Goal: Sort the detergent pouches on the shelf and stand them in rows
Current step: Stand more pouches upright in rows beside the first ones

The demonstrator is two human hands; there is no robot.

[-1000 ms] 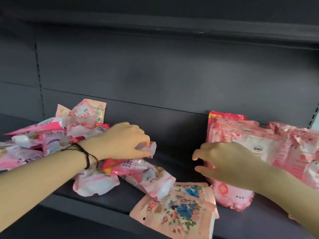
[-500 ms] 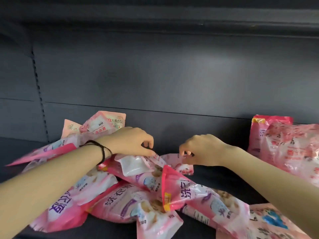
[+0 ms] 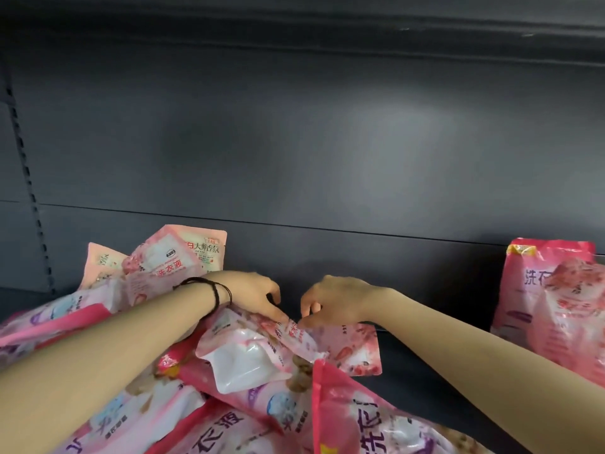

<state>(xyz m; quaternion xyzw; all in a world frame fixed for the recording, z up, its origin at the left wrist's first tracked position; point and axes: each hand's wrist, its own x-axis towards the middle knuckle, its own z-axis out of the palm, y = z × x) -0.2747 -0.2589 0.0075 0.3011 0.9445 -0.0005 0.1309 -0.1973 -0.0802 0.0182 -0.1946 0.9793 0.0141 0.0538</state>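
At the left, your pile of pink pouches sprawls flat on the shelf. Your left hand and right hand each pinch the top edge of one pouch lying on that pile. Far right, upright pouches stand against the back wall.

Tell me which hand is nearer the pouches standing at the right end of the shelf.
Right. The right hand is mid-shelf, well left of the standing pouches; the left hand is farther left.
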